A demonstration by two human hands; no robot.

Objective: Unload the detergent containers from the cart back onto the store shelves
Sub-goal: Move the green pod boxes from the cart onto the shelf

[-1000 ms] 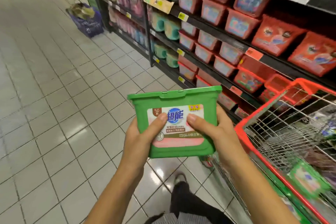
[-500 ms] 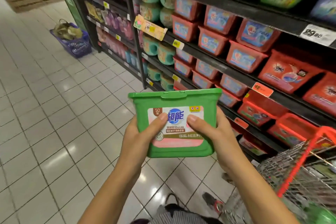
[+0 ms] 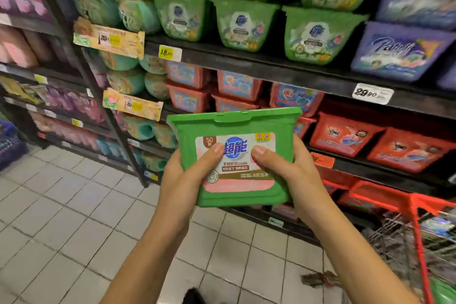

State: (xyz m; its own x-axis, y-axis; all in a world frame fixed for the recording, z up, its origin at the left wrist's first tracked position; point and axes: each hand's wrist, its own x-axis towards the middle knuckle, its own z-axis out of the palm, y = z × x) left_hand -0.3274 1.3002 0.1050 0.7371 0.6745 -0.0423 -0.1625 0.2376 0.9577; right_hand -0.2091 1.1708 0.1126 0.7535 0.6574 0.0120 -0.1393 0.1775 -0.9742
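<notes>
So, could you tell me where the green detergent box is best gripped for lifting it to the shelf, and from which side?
Take the green detergent box by its two short sides, one hand coming in from each side, as the left hand and right hand do now, thumbs on its front. It is wide, flat and upright, so side grips probably keep it level.

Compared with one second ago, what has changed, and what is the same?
The view has turned up toward the upper shelf, where a row of green boxes is now in sight, and the cart has slid to the lower right corner. Unchanged: the left hand and the right hand hold the green box as before, thumbs on its label.
</notes>
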